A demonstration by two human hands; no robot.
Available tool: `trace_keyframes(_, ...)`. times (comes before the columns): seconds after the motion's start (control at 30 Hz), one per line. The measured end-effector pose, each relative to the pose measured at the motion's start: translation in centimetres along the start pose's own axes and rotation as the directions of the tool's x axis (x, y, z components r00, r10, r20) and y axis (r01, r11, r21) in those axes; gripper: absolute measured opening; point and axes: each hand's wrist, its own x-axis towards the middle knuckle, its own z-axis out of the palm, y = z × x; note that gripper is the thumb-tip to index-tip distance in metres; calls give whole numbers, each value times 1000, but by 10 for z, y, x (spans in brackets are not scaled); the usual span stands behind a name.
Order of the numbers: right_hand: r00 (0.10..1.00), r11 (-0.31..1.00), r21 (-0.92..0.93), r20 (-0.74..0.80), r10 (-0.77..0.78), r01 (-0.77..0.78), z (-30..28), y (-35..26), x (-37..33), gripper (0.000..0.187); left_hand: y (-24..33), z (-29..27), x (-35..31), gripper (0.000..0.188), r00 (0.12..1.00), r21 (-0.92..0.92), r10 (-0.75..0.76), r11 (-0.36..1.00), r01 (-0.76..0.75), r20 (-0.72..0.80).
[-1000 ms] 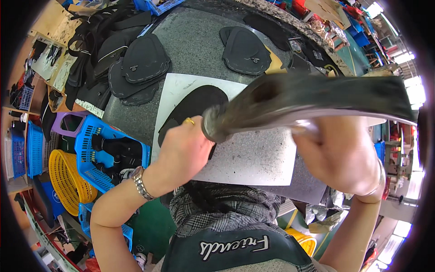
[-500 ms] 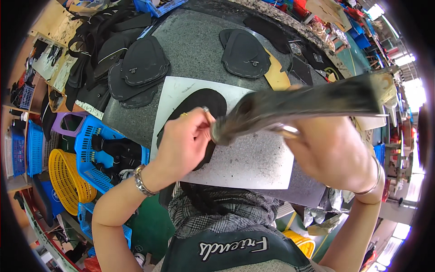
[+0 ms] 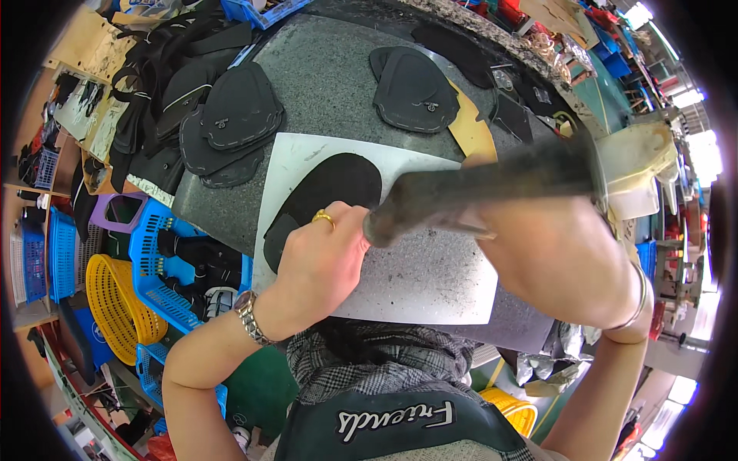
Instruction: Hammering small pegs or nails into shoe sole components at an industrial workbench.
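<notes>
My left hand (image 3: 317, 260), wearing a yellow ring and a wristwatch, is closed over the lower part of a black rounded piece (image 3: 338, 184). Whatever its fingertips pinch is hidden behind a dark hammer (image 3: 492, 183). My right hand (image 3: 550, 265) is wrapped round the hammer, which is blurred by motion; its narrower end lies in front of my left fingertips, and I cannot tell whether they touch. The black piece rests flat on a white board (image 3: 430, 284), whose surface is speckled with dark marks.
Stacked black shaped pads (image 3: 242, 107) lie at the far left, with more pads (image 3: 415, 88) at the back. Beside those is a yellow sheet (image 3: 470, 127). A blue basket (image 3: 157, 261) and yellow baskets (image 3: 115, 307) stand left of the grey worktop (image 3: 323, 77).
My left hand has turned, so its back and ring show more, and shifted slightly downward. The hammer's wide end has swung left and down a little in my right hand.
</notes>
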Motion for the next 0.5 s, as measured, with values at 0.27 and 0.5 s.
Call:
trace_keyframes(0.27,989,986,165,-145,38,-14,-3,6,6,37,-12,8,0,9,969,-397,-249,889,227,-5)
trace_keyframes(0.5,966,957,232,-148,212,-174,-10,2,3,39,-15,2,11,19,928,-546,-355,758,358,115)
